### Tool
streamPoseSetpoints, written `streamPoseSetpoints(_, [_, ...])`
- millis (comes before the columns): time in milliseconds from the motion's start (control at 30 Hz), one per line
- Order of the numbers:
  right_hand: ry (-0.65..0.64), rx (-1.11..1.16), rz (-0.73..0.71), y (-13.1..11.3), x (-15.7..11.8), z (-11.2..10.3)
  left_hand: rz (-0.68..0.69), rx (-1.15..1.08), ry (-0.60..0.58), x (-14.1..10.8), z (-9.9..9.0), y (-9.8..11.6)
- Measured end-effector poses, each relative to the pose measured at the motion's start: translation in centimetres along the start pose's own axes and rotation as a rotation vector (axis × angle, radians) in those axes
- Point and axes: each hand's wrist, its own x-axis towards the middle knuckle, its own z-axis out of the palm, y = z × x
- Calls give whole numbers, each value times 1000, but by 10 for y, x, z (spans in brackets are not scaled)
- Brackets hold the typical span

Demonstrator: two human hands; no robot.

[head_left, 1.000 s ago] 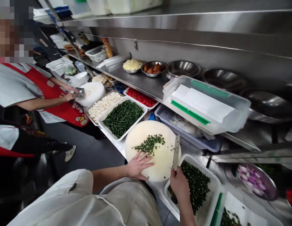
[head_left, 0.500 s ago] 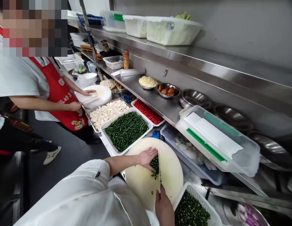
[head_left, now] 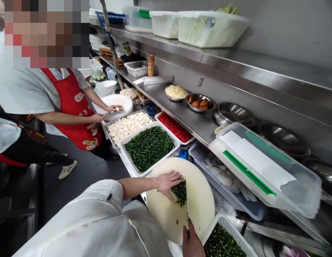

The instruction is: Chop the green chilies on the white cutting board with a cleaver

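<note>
The person's right grip (head_left: 193,241) is clamped on the handle of one knife (head_left: 187,203), the blade reaching forward from it across one round white board (head_left: 202,194). The left grip (head_left: 166,184) lies ahead and to the left of the right one, its fingers spread apart on the board. Between the left grip and the blade sits one heap of chopped green pieces (head_left: 179,194), too fine to count; whether the palm presses on it cannot be told. At least two stray bits lie near the right grip.

Just right of the right grip stands one white basket (head_left: 237,230) of chopped green pieces. Beyond the left grip, three containers sit on the worktop: one basket (head_left: 124,152) of long green pods, one metal tray (head_left: 110,136) of pale slices, and one basket (head_left: 186,141) of red strips. Farther off, on the shelf, are two filled steel bowls, one of yellowish bits (head_left: 176,91) and one of orange-brown pieces (head_left: 202,104).
</note>
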Motion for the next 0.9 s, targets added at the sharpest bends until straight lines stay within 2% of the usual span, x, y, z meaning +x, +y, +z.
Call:
streamPoseSetpoints(67, [-15, 44, -12, -4, -4, -2, -16, -4, 60, 12, 16, 7])
streamPoseSetpoints(133, [-13, 139, 11, -3, -10, -13, 26, -28, 86, 19, 27, 14])
streamPoseSetpoints(267, [-18, 532, 160, 17, -34, -36, 122, -119, 86, 4, 35, 35])
streamPoseSetpoints(333, [6, 747, 213, 34, -50, -39, 75, -142, 79, -9, 39, 48])
streamPoseSetpoints(400, [12, 870, 242, 51, -66, -35, -3, -119, 54, -17, 46, 63])
streamPoseSetpoints(467, [0, 920, 272, 64, -79, -27, -88, -70, 62, -15, 56, 79])
streamPoseSetpoints(533, [-6, 951, 296, 70, -83, -19, -173, -19, 116, -3, 66, 90])
streamPoseSetpoints(633, [-26, 1025, 290, 61, -70, -10, -266, 36, 185, 24, 74, 95])
streamPoseSetpoints(733, [-69, 1108, 285, 39, -45, -4, -271, 30, 217, 43, 73, 92])
streamPoseSetpoints(833, [-130, 1162, 310, 15, -24, 7, -257, 25, 255, 47, 71, 94])
streamPoseSetpoints(900, [-171, 1200, 315, 2, -17, 18, -293, 41, 296, 45, 70, 97])
